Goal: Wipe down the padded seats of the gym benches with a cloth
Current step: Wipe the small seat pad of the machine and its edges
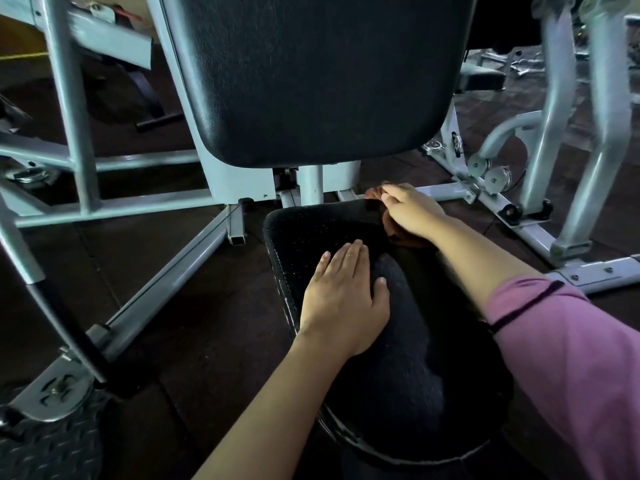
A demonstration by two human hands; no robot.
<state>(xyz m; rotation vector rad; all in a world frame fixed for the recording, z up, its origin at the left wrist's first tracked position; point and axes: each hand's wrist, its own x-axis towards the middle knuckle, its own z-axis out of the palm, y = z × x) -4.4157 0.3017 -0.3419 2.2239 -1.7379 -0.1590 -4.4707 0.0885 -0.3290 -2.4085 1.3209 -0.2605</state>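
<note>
Pressing the brown cloth (403, 237) flat with the right hand (410, 211), whose fingers curl over it at the black padded seat's (304, 230) far right corner, works best while the left hand (344, 299), fingers straight, steadies the seat's middle.

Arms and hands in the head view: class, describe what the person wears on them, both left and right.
The left hand and forearm are bare, with no sleeve in view. The right hand is bare too; a pinkish-purple sleeve with a thin dark band near its cuff covers the upper arm.

Gym: padded seat (311, 230), backrest (318, 74), grey machine frames (561, 109).
</note>
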